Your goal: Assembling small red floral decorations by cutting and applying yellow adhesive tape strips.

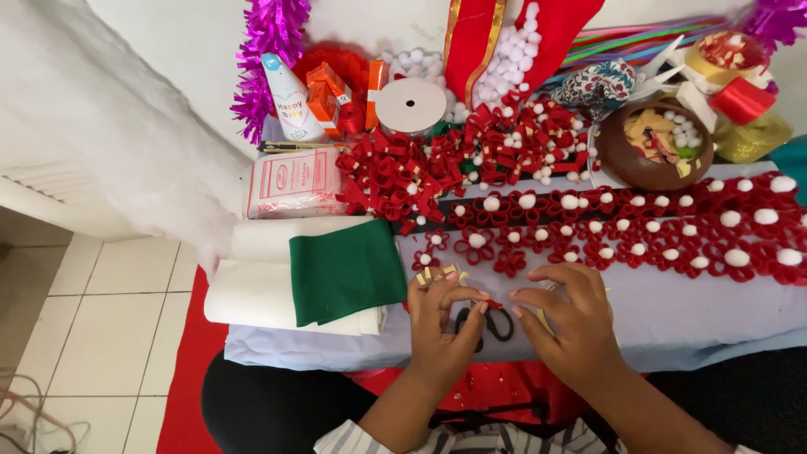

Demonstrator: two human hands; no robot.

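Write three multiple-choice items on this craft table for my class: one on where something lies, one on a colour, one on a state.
1. Where do the black-handled scissors lie?
A. in the brown bowl
B. on the table right by the two hands
C. on the floor tiles

2. What colour is the folded felt lying on the white roll?
A. green
B. yellow
C. blue

3. What is the state of the left hand and right hand?
A. both flat and spread wide
B. both lifted well off the table
C. fingers drawn together round a small red piece between them

Answers:
1 B: the handles show between and just beneath the hands.
2 A: the felt is dark green against the white roll.
3 C: the fingertips of both hands meet at the red piece, low over the table; whether either hand truly grips it cannot be told.
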